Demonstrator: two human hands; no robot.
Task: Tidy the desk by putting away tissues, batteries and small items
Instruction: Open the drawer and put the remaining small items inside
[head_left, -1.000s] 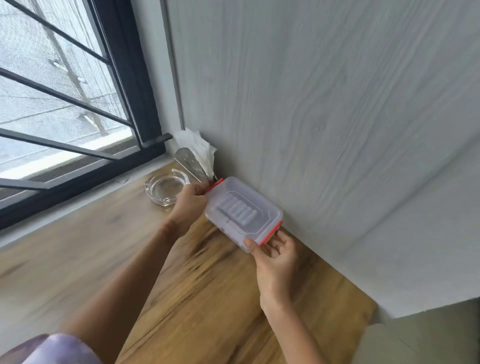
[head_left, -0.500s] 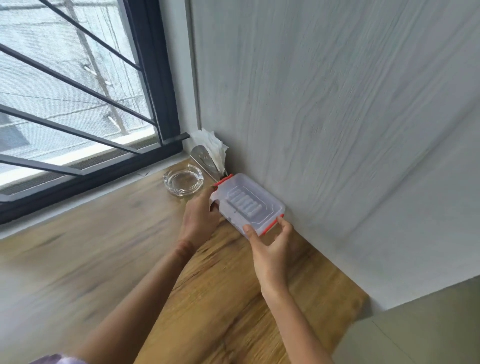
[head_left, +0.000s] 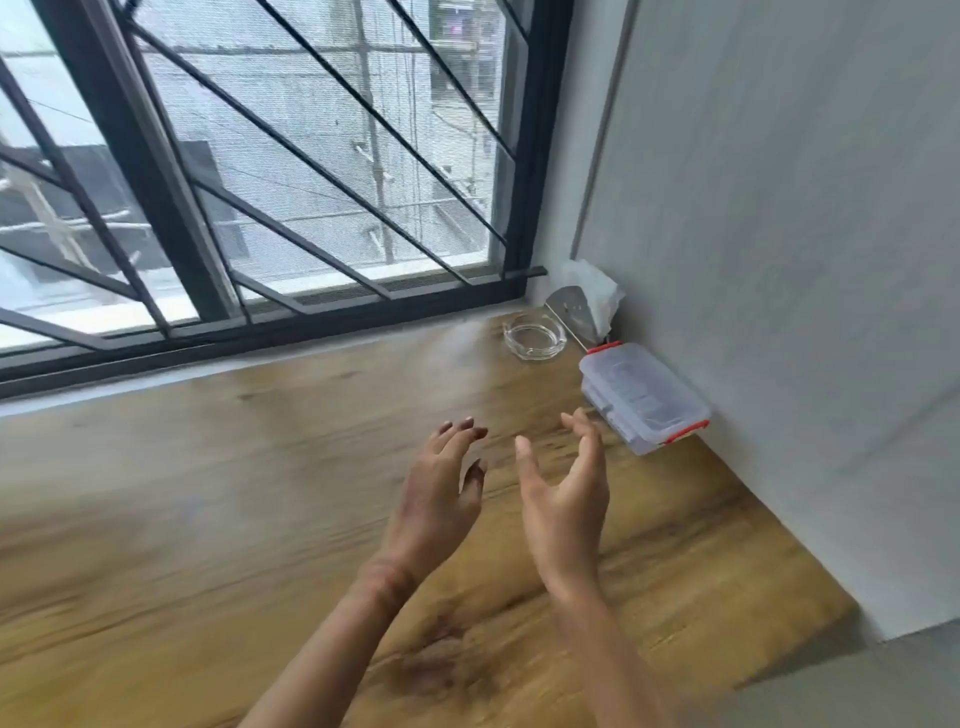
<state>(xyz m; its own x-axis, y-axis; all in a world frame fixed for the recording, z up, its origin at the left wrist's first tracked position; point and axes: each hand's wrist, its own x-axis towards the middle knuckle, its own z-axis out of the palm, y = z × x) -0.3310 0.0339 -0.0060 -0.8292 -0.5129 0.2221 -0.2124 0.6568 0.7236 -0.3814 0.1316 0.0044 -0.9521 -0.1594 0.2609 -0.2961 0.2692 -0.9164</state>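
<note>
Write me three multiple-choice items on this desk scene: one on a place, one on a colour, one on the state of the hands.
1. Where does the clear plastic box lie?
A. Against the wall, near the glass ashtray
B. On the window sill
C. On the floor

2. What colour are the box's latches?
A. Blue
B. Red
C. Green

3. How are the left hand and the right hand?
A. Both grip the box
B. One holds the ashtray
C. Both open, holding nothing

Answers:
1 A: the box sits on the desk along the wall, with the ashtray just beyond it.
2 B: red latches show at both ends.
3 C: the fingers are spread above the desk, apart from the box.
</note>
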